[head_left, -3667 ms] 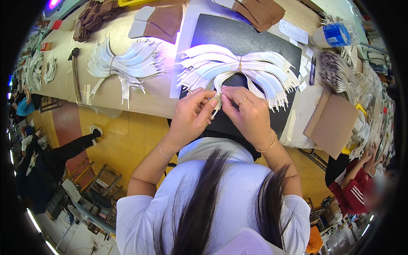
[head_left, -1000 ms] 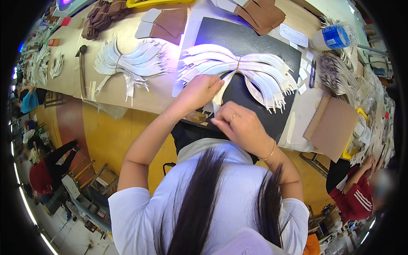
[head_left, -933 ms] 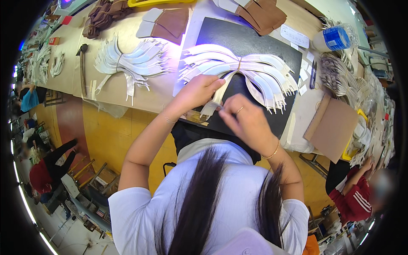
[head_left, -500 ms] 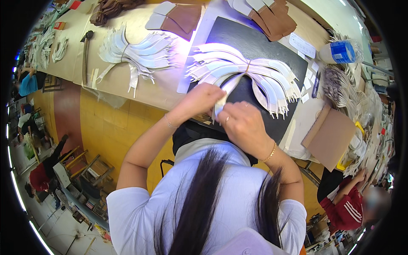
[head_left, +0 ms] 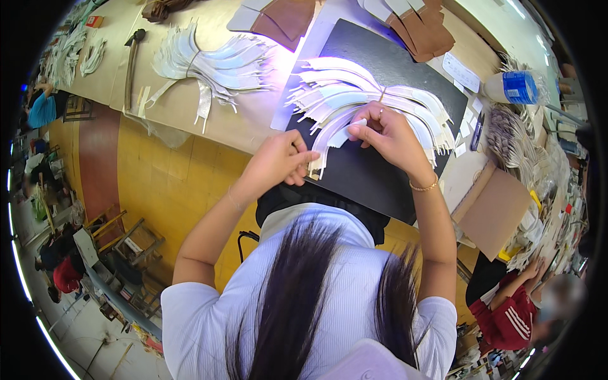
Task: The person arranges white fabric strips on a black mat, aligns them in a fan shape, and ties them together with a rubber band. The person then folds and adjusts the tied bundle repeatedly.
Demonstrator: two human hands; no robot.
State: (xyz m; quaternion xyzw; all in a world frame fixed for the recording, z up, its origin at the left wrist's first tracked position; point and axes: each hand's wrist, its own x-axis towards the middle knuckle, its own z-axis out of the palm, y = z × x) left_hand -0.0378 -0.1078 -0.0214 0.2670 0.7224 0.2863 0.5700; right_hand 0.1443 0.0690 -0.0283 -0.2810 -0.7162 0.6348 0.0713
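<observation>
Since half a second ago, the right hand has risen from the near strip end toward the middle of the bundle, and the left hand has slid outward and down. White strips lie fanned in a bundle on the black board, cinched by a thin band. The right hand's thumb and fingertips pinch a small pale piece; whether it is free of the strip cannot be told. The left hand's fingers curl loosely beside the nearest strip; whether they grip its end is unclear. A hard tug by the right hand could drag that strip askew or loosen it from the band. Its end, lying near the bench edge, might also snag on the left fingers and bend.
</observation>
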